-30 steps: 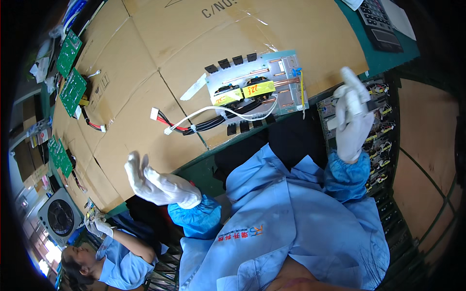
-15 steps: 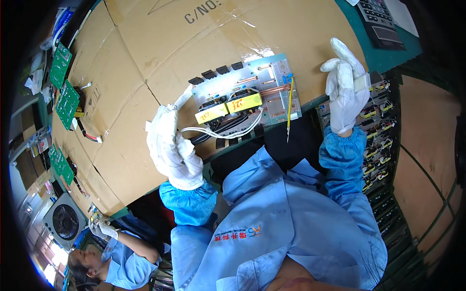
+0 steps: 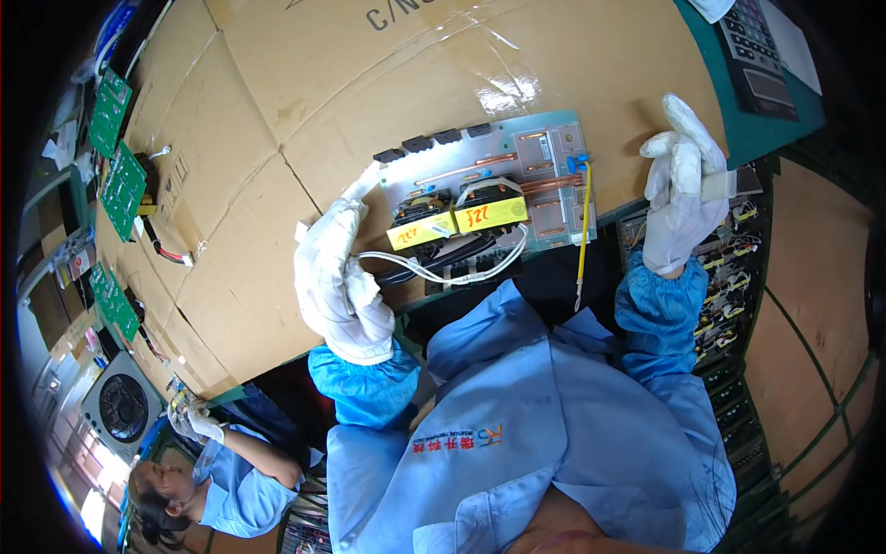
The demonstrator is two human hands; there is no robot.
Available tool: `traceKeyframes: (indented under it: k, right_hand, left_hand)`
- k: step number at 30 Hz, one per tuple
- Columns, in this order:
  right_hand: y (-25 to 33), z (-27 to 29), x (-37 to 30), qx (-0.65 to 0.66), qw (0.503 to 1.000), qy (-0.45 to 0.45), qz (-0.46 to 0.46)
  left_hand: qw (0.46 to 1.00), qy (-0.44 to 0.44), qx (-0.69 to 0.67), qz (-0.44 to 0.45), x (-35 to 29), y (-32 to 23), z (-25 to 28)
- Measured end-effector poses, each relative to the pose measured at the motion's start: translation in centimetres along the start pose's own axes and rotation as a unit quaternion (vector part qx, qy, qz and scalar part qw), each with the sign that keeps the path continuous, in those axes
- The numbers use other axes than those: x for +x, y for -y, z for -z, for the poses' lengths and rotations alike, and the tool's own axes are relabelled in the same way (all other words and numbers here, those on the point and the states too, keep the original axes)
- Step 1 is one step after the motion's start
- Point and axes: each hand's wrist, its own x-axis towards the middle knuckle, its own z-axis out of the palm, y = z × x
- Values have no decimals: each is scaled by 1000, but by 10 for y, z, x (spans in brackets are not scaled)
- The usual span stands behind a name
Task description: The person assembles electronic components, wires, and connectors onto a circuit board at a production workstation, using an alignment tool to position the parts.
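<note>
A pale circuit board (image 3: 452,159) lies at the near edge of the cardboard, with black parts along its far edge. It carries two black wound parts with yellow labels (image 3: 489,214). A white wire loop (image 3: 480,276) bends from them toward my left hand (image 3: 337,277). That hand, in a white glove, is at the board's left side, most fingers curled. One pale fingertip reaches the board's far-left corner; what the curled fingers hold, if anything, is hidden. A yellow lead (image 3: 584,222) hangs past the board's right side. My gloved right hand (image 3: 685,189) is apart from it, fingers stretched out.
Cardboard (image 3: 240,240) covers the table. Several green circuit boards (image 3: 125,189) line the left side. A calculator (image 3: 752,55) is at the far right, above racked boards (image 3: 729,268). At the lower left, a co-worker's gloved hands (image 3: 194,420) are near a fan (image 3: 123,414).
The view has shifted. The circuit board, its yellow lead and both my hands appear further right and slightly lower. The board looks a little larger; my hands keep nearly the same pose.
</note>
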Motion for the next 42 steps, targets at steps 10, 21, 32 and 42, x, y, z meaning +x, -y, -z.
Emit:
traceKeyframes:
  k: [10,21,32,42]
  right_hand:
    - [1,-2,-1,-12,1000,-17,-14]
    - [-3,3,-1,27,999,20,-32]
    - [7,4,4,-12,998,50,-42]
    - [14,6,10,-37,992,89,-86]
  left_hand:
    - [998,28,-49,18,3,1,2]
    - [997,33,-71,26,2,4,-1]
    - [996,32,-87,-6,3,0,0]
    - [976,87,147,-133,17,-17,-2]
